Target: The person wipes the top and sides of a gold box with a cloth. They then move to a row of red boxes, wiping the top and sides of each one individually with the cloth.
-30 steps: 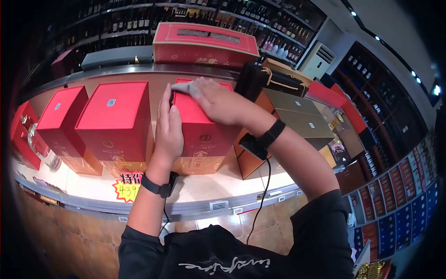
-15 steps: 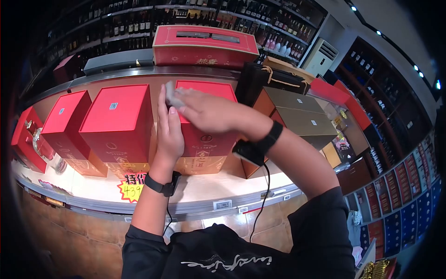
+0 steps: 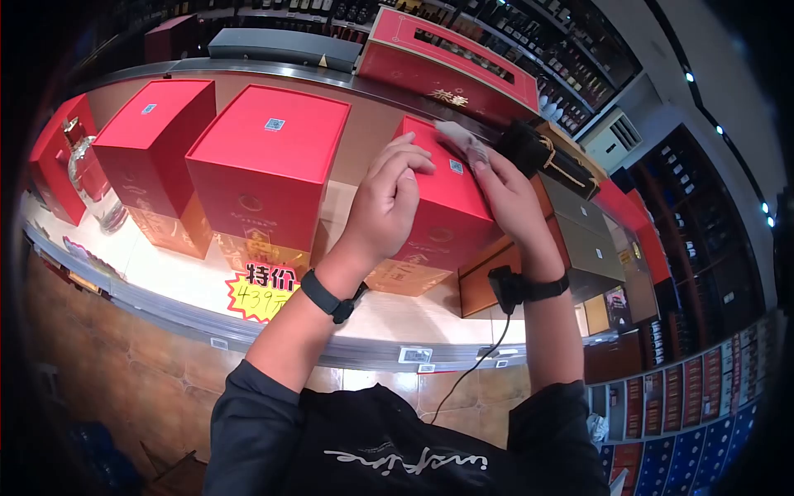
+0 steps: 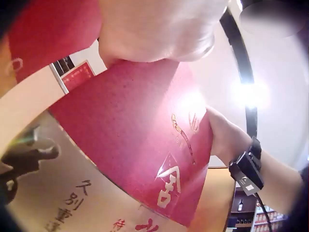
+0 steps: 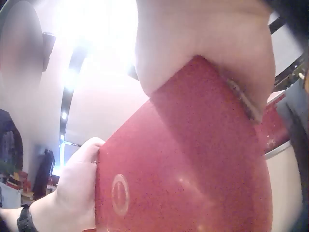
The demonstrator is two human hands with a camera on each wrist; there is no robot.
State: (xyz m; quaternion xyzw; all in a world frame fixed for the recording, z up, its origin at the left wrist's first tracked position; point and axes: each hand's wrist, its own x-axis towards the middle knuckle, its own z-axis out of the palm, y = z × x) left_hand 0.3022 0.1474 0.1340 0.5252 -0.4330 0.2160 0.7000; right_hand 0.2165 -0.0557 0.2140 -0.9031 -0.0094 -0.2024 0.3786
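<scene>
Shop counter: left hand, loosely bent, hides red box's nine-o'clock edge; right hand, fingertips unclear at grey cloth, grip: cannot tell. Box's long axis vertical, front toward six o'clock.

Box on counter, right of price sign

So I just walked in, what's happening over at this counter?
A person has both hands at a red box standing on the counter. The right hand holds a grey cloth at the top's right edge, while the left hand rests at its left edge. Another red box stands to the left.
</scene>
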